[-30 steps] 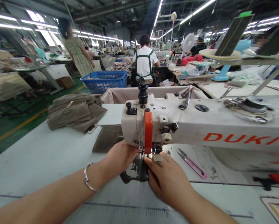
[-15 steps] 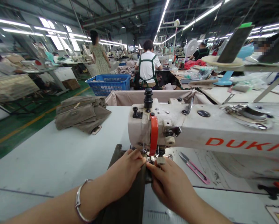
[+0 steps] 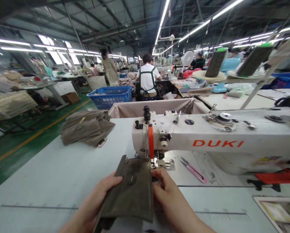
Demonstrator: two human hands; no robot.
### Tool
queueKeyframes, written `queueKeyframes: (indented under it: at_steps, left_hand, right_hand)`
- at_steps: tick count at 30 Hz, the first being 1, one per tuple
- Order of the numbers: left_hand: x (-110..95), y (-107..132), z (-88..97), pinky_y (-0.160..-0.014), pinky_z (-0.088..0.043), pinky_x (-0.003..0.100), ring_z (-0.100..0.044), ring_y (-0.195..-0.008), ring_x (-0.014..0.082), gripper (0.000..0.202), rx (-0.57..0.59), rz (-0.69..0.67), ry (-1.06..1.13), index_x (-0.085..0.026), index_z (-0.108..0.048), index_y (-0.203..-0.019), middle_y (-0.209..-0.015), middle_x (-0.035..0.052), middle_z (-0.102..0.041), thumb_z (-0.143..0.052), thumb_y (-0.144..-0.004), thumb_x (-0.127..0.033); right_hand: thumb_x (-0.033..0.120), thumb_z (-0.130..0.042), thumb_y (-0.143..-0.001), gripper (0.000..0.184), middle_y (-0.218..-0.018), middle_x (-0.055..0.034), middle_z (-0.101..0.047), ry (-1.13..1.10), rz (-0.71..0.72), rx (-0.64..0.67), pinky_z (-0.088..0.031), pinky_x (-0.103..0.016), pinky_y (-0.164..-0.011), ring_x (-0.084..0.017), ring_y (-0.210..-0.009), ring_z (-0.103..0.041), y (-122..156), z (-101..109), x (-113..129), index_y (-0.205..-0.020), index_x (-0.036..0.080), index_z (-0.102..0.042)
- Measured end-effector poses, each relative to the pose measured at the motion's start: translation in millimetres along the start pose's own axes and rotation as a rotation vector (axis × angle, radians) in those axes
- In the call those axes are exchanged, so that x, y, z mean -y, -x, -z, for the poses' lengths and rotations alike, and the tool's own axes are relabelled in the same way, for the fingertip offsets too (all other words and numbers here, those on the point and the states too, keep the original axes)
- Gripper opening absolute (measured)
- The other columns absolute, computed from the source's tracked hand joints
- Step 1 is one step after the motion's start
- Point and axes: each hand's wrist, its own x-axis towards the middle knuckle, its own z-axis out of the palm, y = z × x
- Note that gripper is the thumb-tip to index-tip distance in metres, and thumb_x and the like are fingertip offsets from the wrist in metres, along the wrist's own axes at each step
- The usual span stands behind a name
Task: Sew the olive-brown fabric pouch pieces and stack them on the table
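Observation:
A dark olive fabric piece (image 3: 132, 189) lies in front of the white DUKI sewing machine (image 3: 208, 142), its far edge under the presser foot (image 3: 157, 161). My left hand (image 3: 96, 200) grips the left edge of the fabric, fingers curled onto it. On the right edge my right hand (image 3: 166, 194) pinches the fabric close to the needle. Both wrists enter from the bottom of the view.
A stack of khaki fabric pieces (image 3: 86, 127) sits at the table's far left. Pink thread snips (image 3: 192, 170) lie right of the needle. A blue crate (image 3: 111, 95) and a seated worker in a white shirt (image 3: 147, 77) are beyond the table. Thread cones (image 3: 215, 63) stand at the right.
The fabric piece has come toward me from under the machine head and lies mostly in front of the needle. Both hands drew back with it. The view tilted up a little.

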Motion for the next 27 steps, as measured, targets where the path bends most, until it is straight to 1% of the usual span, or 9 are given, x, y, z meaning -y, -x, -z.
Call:
queueKeyframes:
  at_steps: [2, 4, 6, 9, 12, 14, 17, 21, 27]
  left_hand:
    - [7, 9, -1.7, -0.073, -0.057, 0.04, -0.071, -0.076, 0.0267, 0.033, 0.033, 0.101, 0.028, -0.017, -0.063, -0.082, -0.074, 0.0084, -0.071, -0.048, -0.083, -0.047]
    - [9, 22, 4.5, -0.06, -0.058, 0.039, -0.07, -0.069, 0.0274, 0.04, -0.033, 0.078, -0.152, -0.017, -0.064, -0.084, -0.071, 0.0082, -0.071, -0.044, -0.085, -0.052]
    - [7, 35, 15.0, -0.056, -0.058, 0.038, -0.069, -0.07, 0.0269, 0.038, -0.215, -0.122, -0.507, -0.019, -0.064, -0.097, -0.076, 0.0064, -0.071, -0.05, -0.085, -0.053]
    - [1, 53, 22.3, -0.078, -0.059, 0.039, -0.067, -0.095, 0.0277, 0.043, -0.427, -0.687, -1.089, -0.021, -0.059, -0.115, -0.102, 0.0084, -0.07, -0.063, -0.081, -0.047]
    - [8, 61, 4.9, -0.089, -0.056, 0.033, -0.062, -0.109, 0.026, 0.04, -0.15, -1.191, -1.461, -0.022, -0.059, -0.12, -0.121, 0.0095, -0.064, -0.062, -0.085, -0.042]
    - [22, 59, -14.3, -0.09, -0.054, 0.027, -0.064, -0.104, 0.0206, 0.025, 0.047, -1.345, -1.545, -0.021, -0.064, -0.114, -0.114, 0.0072, -0.068, -0.052, -0.094, -0.031]
    - [46, 50, -34.0, -0.085, -0.055, 0.023, -0.066, -0.086, 0.0145, 0.03, 0.076, -1.398, -1.471, -0.02, -0.067, -0.099, -0.096, 0.0039, -0.072, -0.037, -0.1, -0.018]
    - [59, 44, -36.2, -0.078, -0.056, 0.024, -0.067, -0.076, 0.0143, 0.037, 0.003, -1.449, -1.348, -0.018, -0.066, -0.092, -0.087, 0.0042, -0.072, -0.03, -0.099, -0.013]
    - [53, 57, -37.1, -0.083, -0.057, 0.026, -0.067, -0.085, 0.0161, 0.026, 0.011, -1.286, -1.421, -0.018, -0.065, -0.098, -0.092, 0.0052, -0.072, -0.041, -0.094, -0.008]
  right_hand:
    - [0.032, -0.06, -0.082, 0.021, -0.076, 0.0048, -0.06, -0.272, -0.106, -0.06, -0.041, -0.02, -0.047, -0.009, -0.047, -0.051, 5, -11, -5, -0.091, 0.023, -0.044]
    - [0.037, -0.065, -0.079, 0.03, -0.066, 0.0088, -0.055, -0.363, -0.153, -0.078, -0.03, -0.017, -0.037, -0.007, -0.038, -0.042, 11, -16, -15, -0.087, 0.024, -0.038]
    - [0.038, -0.064, -0.078, 0.032, -0.059, 0.0109, -0.051, -0.283, -0.183, -0.041, -0.024, -0.017, -0.034, -0.006, -0.034, -0.036, 20, -15, -27, -0.085, 0.025, -0.036]
    - [0.031, -0.061, -0.077, 0.023, -0.056, 0.0096, -0.05, 0.003, -0.136, 0.014, -0.024, -0.016, -0.039, -0.007, -0.04, -0.04, 40, -8, -44, -0.081, 0.023, -0.039]
    - [0.019, -0.056, -0.075, 0.011, -0.057, 0.0073, -0.051, 0.343, 0.0, 0.043, -0.029, -0.017, -0.044, -0.008, -0.048, -0.046, 61, -1, -54, -0.077, 0.022, -0.045]
    - [0.011, -0.05, -0.076, 0.012, -0.066, 0.0041, -0.058, 0.574, 0.153, 0.031, -0.038, -0.018, -0.05, -0.011, -0.056, -0.054, 72, 2, -57, -0.079, 0.022, -0.05]
    - [0.005, -0.047, -0.074, 0.025, -0.08, -0.0001, -0.062, 0.846, 0.383, -0.007, -0.048, -0.021, -0.063, -0.014, -0.071, -0.062, 84, 6, -62, -0.089, 0.022, -0.056]
    - [0.007, -0.05, -0.079, 0.028, -0.082, -0.0031, -0.062, 1.142, 0.593, -0.083, -0.05, -0.025, -0.058, -0.018, -0.07, -0.062, 93, 10, -70, -0.101, 0.021, -0.06]
    - [0.007, -0.047, -0.092, 0.02, -0.069, -0.0029, -0.062, 1.185, 0.954, -0.156, -0.045, -0.028, -0.058, -0.015, -0.06, -0.055, 90, 15, -63, -0.096, 0.015, -0.065]
